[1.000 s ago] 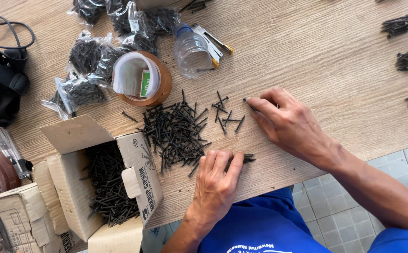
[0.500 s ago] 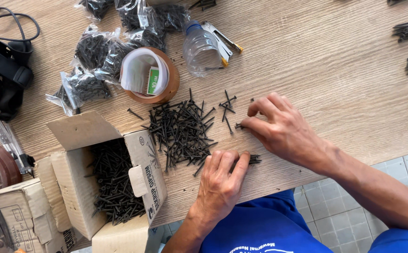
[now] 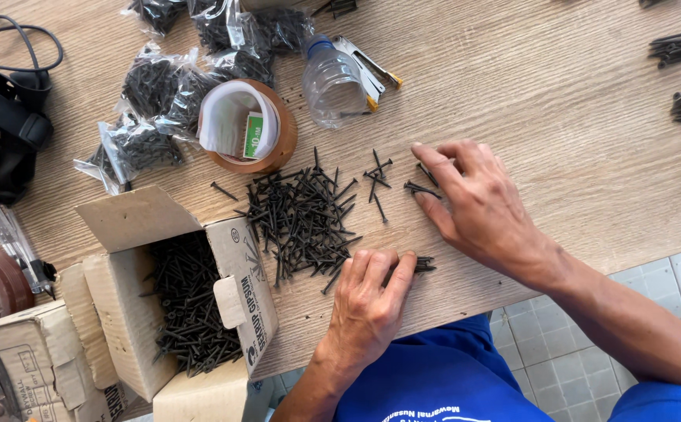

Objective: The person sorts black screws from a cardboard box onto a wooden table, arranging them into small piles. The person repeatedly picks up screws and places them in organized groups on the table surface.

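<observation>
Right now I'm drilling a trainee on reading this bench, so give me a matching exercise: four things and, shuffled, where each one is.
Things:
1. left hand
2. right hand
3. clear plastic bottle
4. open cardboard box

Places:
A. lying on its side beside the tape roll
B. at the table's near edge, full of black screws
C. fingers over a small bundle of screws
D. fingertips at a few stray screws right of the loose pile

Pairs: 1-C, 2-D, 3-A, 4-B
</observation>
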